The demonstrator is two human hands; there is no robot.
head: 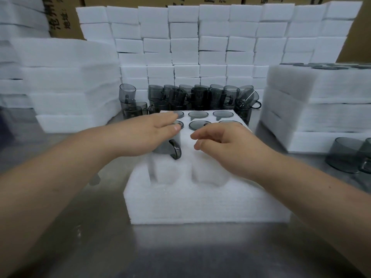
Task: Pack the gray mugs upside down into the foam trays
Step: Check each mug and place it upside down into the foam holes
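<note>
The left hand's fingers (168, 119) lie straight and flat, palm down, on an upturned mug (172, 149) in the left column of the tray (200, 205), mid-frame. They are spread rather than wrapped round it. The mug's dark handle curves out below the left hand (148, 135), toward the centre of the tray. The right hand's fingers (200, 137) are loosely curled and hold nothing. The right hand (226, 143) hovers over the tray's right side.

Past the hands, toward the top of the tray, packed mugs (198, 114) show round gray bases level with the foam. The two near cells (166, 171) are white hollows.

The tray sits on a steel counter (180, 253). Just behind it stands a cluster of loose mugs (200, 97), some stacked. More mugs (345, 155) stand at the right edge. Foam stacks (70, 77) rise at left, filled trays (321, 97) are piled at right, and a wall of foam blocks (200, 37) fills the upper centre. Cardboard boxes (64, 21) show at upper left.
</note>
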